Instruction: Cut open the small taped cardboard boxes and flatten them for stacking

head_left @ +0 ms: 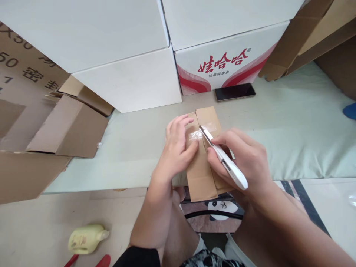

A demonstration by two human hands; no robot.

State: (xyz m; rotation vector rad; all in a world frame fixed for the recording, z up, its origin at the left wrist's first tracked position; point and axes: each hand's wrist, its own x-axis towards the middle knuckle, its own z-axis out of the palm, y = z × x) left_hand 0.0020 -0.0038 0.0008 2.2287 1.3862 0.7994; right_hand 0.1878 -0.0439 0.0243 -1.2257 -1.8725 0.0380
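A small brown cardboard box (200, 181) lies at the front edge of the cloth-covered surface, its two top flaps meeting along a seam. Clear tape (197, 134) crosses that seam near the far end. Gripped in my right hand (246, 159) is a white utility knife (226, 161), its blade tip at the seam beside the tape. My left hand (178, 146) rests on the box's left side, thumb on the top flap and fingers around the far left edge, holding it steady. The box's right side is partly hidden behind my right hand.
White cartons (125, 85) stand stacked at the back, one with red printing (222, 68). A phone (235, 92) lies before them. Opened cardboard boxes (72, 128) are at left, another box (303, 40) at right. A yellow bottle (87, 239) lies on the floor.
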